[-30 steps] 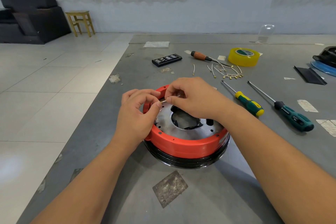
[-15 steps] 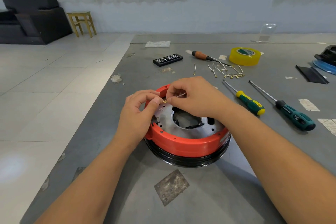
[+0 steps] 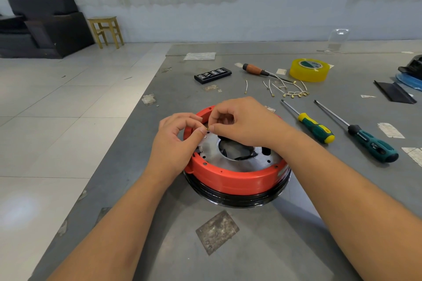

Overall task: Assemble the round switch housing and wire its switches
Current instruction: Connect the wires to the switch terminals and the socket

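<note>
At centre frame, my left hand (image 3: 175,141) and right hand (image 3: 242,123) both pinch one small brass wire terminal (image 3: 208,128) over the round switch housing (image 3: 235,178), a glossy red ring on a black base with a dull metal plate (image 3: 212,150) inside. I judge it wants a straight, gentle seating (spare leads (image 3: 294,92) lie upper right, near two screwdrivers (image 3: 316,129)).

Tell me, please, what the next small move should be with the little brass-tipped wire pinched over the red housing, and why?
Probably lower the wire's brass terminal toward the metal plate at the housing's left side. Both the left hand and right hand pinch it just above the red rim, not yet seated on anything. Which contact it fits is too small to tell.
</note>
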